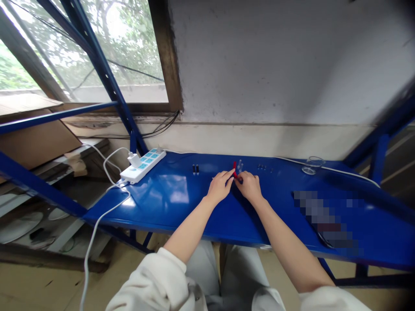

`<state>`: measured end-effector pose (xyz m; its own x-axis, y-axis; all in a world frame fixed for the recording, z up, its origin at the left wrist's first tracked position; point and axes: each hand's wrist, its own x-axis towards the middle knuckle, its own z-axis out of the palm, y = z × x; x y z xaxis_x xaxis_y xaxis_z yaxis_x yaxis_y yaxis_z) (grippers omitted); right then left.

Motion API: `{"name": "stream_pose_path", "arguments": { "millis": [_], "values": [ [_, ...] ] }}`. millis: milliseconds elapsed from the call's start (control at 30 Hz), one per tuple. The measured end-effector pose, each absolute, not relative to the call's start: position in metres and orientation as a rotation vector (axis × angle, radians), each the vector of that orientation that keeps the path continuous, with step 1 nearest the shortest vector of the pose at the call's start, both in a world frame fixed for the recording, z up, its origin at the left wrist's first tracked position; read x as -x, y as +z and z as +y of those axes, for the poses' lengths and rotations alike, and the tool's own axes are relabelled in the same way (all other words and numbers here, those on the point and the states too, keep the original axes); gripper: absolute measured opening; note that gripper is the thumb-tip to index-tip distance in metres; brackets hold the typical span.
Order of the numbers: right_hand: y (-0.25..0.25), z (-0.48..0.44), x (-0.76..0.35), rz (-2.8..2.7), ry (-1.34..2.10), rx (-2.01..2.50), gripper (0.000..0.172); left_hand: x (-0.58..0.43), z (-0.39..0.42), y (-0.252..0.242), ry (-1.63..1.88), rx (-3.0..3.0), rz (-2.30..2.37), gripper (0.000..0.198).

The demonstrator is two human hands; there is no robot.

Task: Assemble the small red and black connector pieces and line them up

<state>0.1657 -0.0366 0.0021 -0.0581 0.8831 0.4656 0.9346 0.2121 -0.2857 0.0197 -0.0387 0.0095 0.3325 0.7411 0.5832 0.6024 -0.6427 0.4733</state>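
My left hand and my right hand meet over the middle of the blue table. Their fingertips close around a small red cylindrical piece; the fingers partly cover it. Just beyond them is another small red piece, which may be separate or part of the held one. Two clear little tubes are close to its right. Off to the left, a pair of small clear tubes with black tops sit side by side. Several tiny clear pieces lie to the right of my hands.
A white power strip with a plugged-in cable occupies the table's left end. A clear glass container and a clear ring-like piece are at the back right. A pixelated object lies near the front right edge. Blue rack posts flank the table.
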Motion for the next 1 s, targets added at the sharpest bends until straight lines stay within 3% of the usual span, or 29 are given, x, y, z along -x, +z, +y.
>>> {"name": "stream_pose_path", "arguments": {
  "millis": [300,533,867,1000],
  "values": [
    [0.002,-0.036,-0.166,-1.947,-0.113,1.591,0.012,-0.020,-0.031,0.006,1.343,-2.216,1.234,0.016],
    [0.005,-0.038,-0.167,-1.983,-0.102,1.554,0.014,-0.020,-0.027,0.007,1.299,-2.244,1.269,0.012],
    [0.005,-0.038,-0.164,-1.949,0.002,1.412,0.022,0.033,0.027,0.095,0.639,-2.705,1.496,0.009],
    [0.006,-0.039,-0.164,-1.986,0.046,1.411,0.020,0.056,0.045,0.108,0.330,-2.739,1.651,0.008]
  ]
}}
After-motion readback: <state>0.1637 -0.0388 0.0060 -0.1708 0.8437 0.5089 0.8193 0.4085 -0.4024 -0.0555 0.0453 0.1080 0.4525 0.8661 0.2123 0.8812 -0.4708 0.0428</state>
